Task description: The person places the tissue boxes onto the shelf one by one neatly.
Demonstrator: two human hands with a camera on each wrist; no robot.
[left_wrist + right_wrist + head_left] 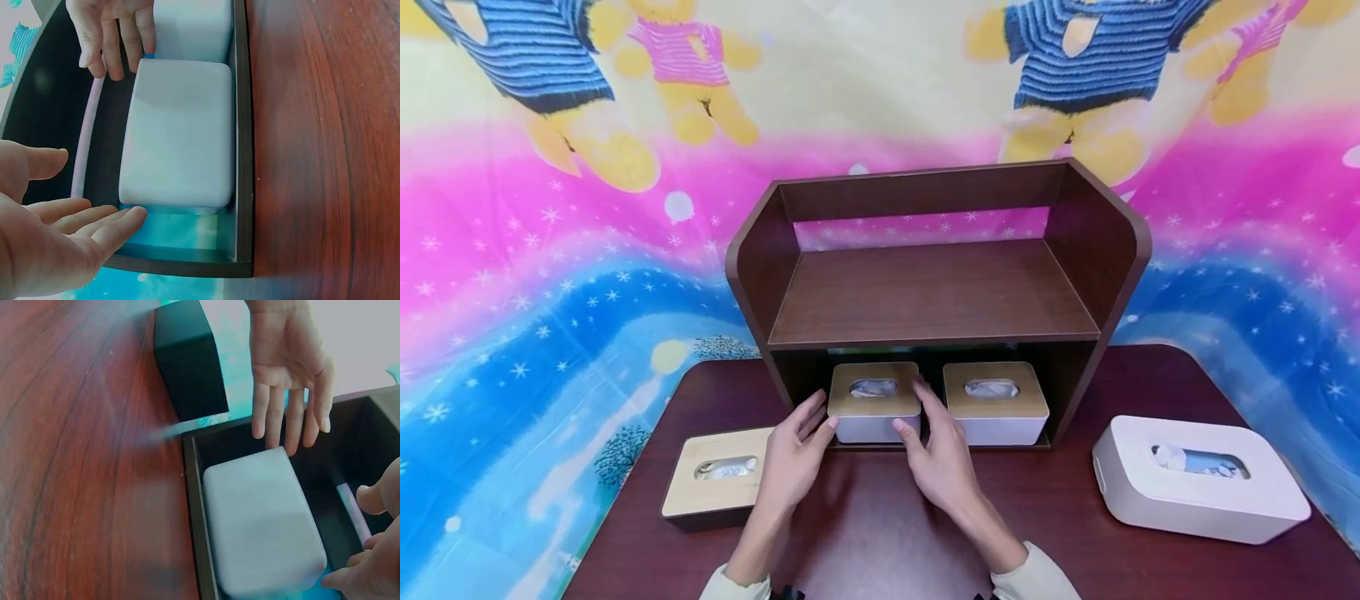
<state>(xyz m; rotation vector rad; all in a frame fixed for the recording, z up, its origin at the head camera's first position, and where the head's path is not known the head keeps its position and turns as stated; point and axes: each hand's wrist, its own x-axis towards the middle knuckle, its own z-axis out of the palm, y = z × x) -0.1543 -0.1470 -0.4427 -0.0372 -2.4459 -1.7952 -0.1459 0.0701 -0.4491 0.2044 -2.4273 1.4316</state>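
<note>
A tissue box with a wood-look top and white sides (pixel 874 429) stands in the lower left part of a dark brown desk shelf (pixel 936 292). My left hand (pixel 795 454) is at its left side, fingers extended; in the left wrist view the fingertips are right at the box's near end. On the other side my right hand (pixel 942 458) has its fingers straight, fingertips overlapping the top's right edge in the head view. Neither hand curls round the box. A matching tissue box (pixel 996 429) stands to its right in the same compartment.
On the brown table (pixel 880 533), a tissue box with a pale top and dark sides (pixel 715 475) lies left of the shelf, partly behind the left hand. A larger white tissue box (pixel 1198 479) sits at the right. A printed cloth (pixel 550 275) hangs behind.
</note>
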